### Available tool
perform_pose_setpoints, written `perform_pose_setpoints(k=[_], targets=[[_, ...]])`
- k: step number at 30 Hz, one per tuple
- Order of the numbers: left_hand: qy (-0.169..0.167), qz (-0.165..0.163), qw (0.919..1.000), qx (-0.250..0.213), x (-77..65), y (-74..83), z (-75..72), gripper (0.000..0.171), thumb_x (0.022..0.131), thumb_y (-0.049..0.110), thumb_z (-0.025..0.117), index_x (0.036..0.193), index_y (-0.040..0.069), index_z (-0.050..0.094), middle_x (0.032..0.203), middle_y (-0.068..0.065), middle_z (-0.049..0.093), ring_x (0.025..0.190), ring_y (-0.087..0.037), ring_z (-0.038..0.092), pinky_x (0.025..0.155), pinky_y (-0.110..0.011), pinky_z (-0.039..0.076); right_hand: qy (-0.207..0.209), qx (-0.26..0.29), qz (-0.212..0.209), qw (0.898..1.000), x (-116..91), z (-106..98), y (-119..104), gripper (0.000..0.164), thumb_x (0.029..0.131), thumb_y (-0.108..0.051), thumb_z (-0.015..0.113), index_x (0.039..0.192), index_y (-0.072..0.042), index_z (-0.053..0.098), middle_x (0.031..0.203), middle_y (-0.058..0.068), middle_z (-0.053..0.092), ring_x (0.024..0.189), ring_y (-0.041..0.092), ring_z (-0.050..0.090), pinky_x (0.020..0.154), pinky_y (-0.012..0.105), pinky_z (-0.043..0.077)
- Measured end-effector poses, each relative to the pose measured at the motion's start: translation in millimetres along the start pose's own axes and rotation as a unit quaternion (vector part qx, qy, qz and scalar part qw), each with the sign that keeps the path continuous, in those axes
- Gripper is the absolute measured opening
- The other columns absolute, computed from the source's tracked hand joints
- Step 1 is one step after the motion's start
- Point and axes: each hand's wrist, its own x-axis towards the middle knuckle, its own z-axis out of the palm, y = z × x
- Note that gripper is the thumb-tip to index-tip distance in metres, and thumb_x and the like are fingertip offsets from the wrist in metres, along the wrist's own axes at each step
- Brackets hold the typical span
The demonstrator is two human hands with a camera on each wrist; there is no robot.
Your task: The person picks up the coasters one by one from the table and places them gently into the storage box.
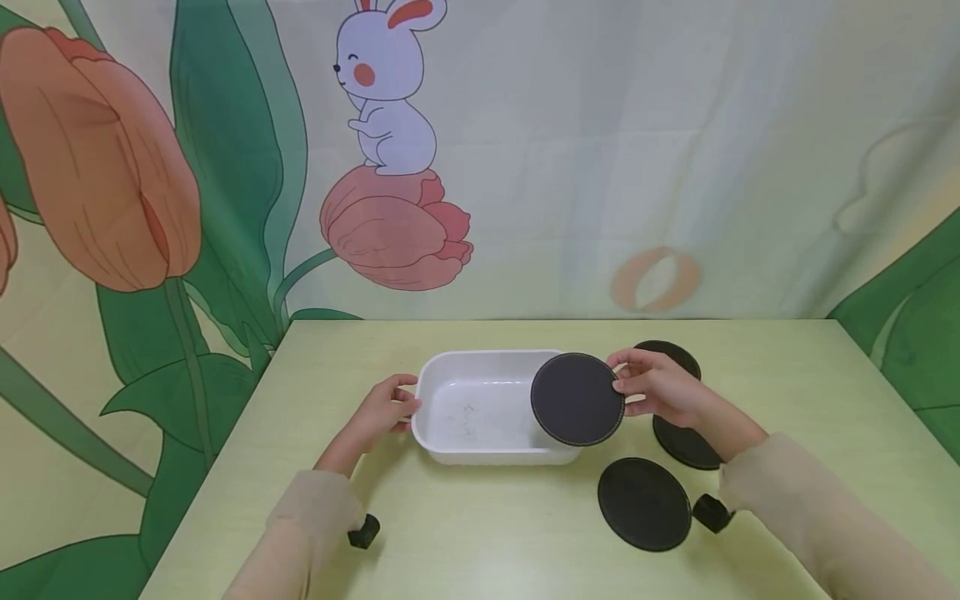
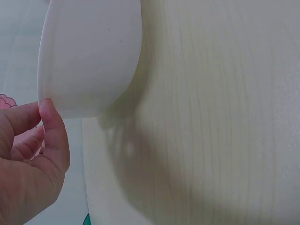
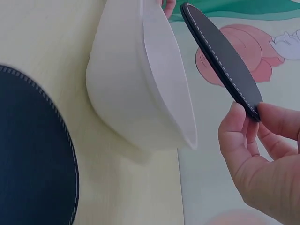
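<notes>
A white rectangular dish (image 1: 480, 457) with rounded corners lies on the table, its inside facing up. At its left end, my left hand (image 1: 386, 408) pinches the rim between thumb and fingers, as the left wrist view also shows. My right hand (image 1: 666, 387) pinches the edge of a round black coaster (image 1: 577, 400) with pale stitching. That coaster is held up, tilted, over the dish's right end and hides part of it. In the right wrist view, the coaster (image 3: 222, 61) is apart from the dish wall (image 3: 119, 89).
Three more black coasters lie on the table right of the dish: one in front (image 1: 643, 504), one in the middle (image 1: 684, 443), one at the back (image 1: 678, 353), the latter two partly behind my right hand and arm. Behind the table hangs a printed curtain (image 1: 570, 167).
</notes>
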Motion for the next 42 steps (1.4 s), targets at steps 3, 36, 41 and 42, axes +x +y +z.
perform_pose_setpoints(k=[3,36,41,42], targets=[[-0.001,0.003,1.0000,-0.002,0.8,-0.8,-0.1,0.042,0.086,0.005,0.055,0.125,0.007,0.041,0.095,-0.011,0.047,0.073,-0.016,0.050,0.059,-0.023,0.050,0.000,0.009,-0.001,1.000,8,7,1,0.021,0.084,-0.002,0.054,0.099,-0.014,0.048,0.075,-0.004,0.048,0.063,0.009,0.054,0.061,0.027,0.051],[-0.008,-0.001,0.9999,-0.008,0.6,-0.4,-1.0,0.041,0.085,0.004,0.055,0.124,0.008,0.043,0.092,-0.010,0.047,0.071,-0.015,0.051,0.057,-0.023,0.051,0.101,0.034,0.051,0.993,91,84,31,0.032,0.079,0.007,0.050,0.110,0.002,0.043,0.067,-0.002,0.049,0.056,0.010,0.053,0.050,0.023,0.049],[-0.007,-0.004,0.9999,-0.009,-0.1,1.4,-1.4,0.041,0.085,0.004,0.055,0.124,0.008,0.043,0.092,-0.009,0.046,0.072,-0.016,0.051,0.056,-0.023,0.050,0.105,0.025,0.064,0.992,102,88,41,0.030,0.079,0.007,0.049,0.108,0.002,0.042,0.066,-0.001,0.048,0.053,0.009,0.050,0.049,0.022,0.048],[-0.008,-0.003,0.9999,-0.010,-0.4,1.7,-1.5,0.040,0.085,0.004,0.055,0.124,0.007,0.043,0.092,-0.009,0.046,0.072,-0.016,0.051,0.056,-0.022,0.050,0.105,0.023,0.066,0.992,104,88,43,0.031,0.080,0.007,0.049,0.109,0.002,0.042,0.065,-0.001,0.047,0.052,0.009,0.050,0.048,0.022,0.048]])
